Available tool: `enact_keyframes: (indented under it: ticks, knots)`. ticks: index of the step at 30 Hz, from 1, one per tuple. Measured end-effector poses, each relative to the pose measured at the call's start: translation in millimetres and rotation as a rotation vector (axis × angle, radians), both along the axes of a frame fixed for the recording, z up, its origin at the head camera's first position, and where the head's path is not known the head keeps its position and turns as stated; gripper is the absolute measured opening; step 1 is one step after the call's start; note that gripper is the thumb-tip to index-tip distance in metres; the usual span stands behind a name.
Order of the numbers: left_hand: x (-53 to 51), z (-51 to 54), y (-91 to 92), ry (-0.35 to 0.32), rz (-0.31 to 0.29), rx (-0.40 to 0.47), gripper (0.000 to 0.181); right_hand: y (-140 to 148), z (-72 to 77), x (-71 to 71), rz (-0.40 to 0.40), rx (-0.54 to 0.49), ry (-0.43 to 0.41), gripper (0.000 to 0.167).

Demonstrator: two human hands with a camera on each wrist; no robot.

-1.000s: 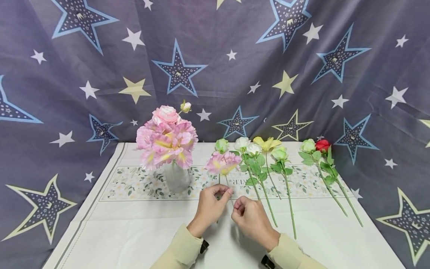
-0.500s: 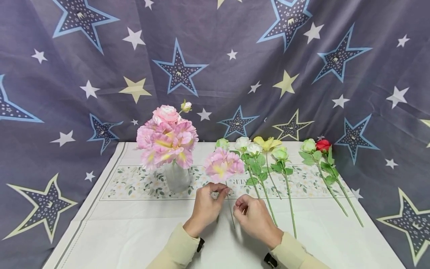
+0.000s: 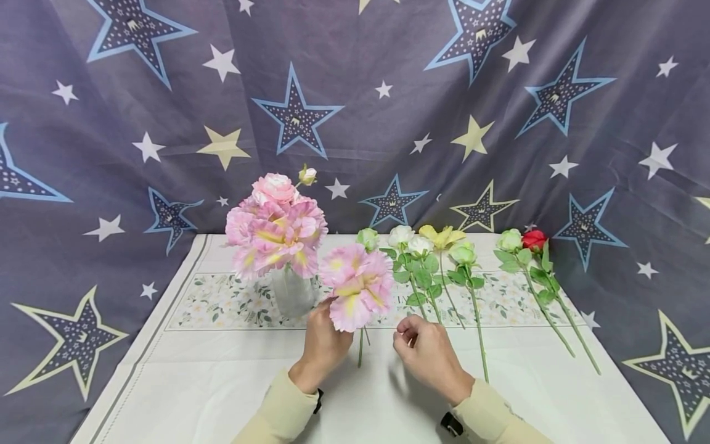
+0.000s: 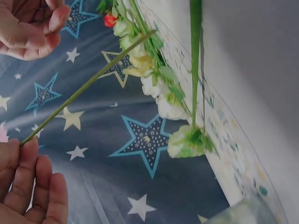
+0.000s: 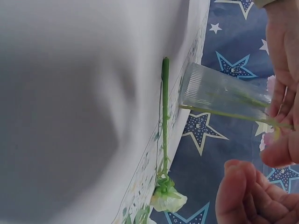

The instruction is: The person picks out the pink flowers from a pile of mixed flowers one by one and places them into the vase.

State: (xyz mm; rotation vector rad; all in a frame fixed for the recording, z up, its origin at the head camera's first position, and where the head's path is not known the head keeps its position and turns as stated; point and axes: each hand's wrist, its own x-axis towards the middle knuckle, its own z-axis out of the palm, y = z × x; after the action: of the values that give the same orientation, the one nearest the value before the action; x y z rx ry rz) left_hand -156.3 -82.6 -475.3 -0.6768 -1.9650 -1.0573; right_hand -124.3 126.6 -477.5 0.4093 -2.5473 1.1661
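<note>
My left hand [image 3: 324, 342] pinches the thin green stem [image 4: 88, 88] of an artificial pink flower with yellow centre streaks [image 3: 357, 287]. That bloom leans toward me, just right of a clear vase [image 3: 292, 296] holding several pink flowers [image 3: 277, 231]. In the left wrist view, the stem's bare end points away from the pinching fingertips. My right hand [image 3: 432, 357] hovers to the right, fingers loosely curled with nothing in them. The right wrist view has the right hand [image 5: 257, 198] apart from the stem. A light green rose [image 3: 368, 238] lies partly hidden behind the held bloom.
Right of the hands lie white roses [image 3: 420, 245], a yellow flower [image 3: 440, 236] and a green rose [image 3: 463, 253]. Farther right are another green rose [image 3: 508, 240] and a red rose [image 3: 534, 240]. A floral runner [image 3: 216, 302] crosses the white tablecloth [image 3: 222, 382]; a star-patterned curtain [image 3: 344, 43] hangs behind.
The left hand has moved left and toward the vase, tipping the pink bloom forward and lower. The right hand has come away from the stem and shifted slightly right.
</note>
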Motion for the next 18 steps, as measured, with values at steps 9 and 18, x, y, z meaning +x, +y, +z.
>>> enact_keyframes:
  ticks: [9,18]
  knots:
    - [0.0,6.8,-12.9,0.171,0.023,0.038,0.028,8.2,0.3,-3.1,-0.05,0.071,0.012,0.012]
    - [-0.1,16.7,-28.1,0.247,0.123,0.07,0.021,13.7,-2.3,-4.8,-0.061,0.082,0.05,0.018]
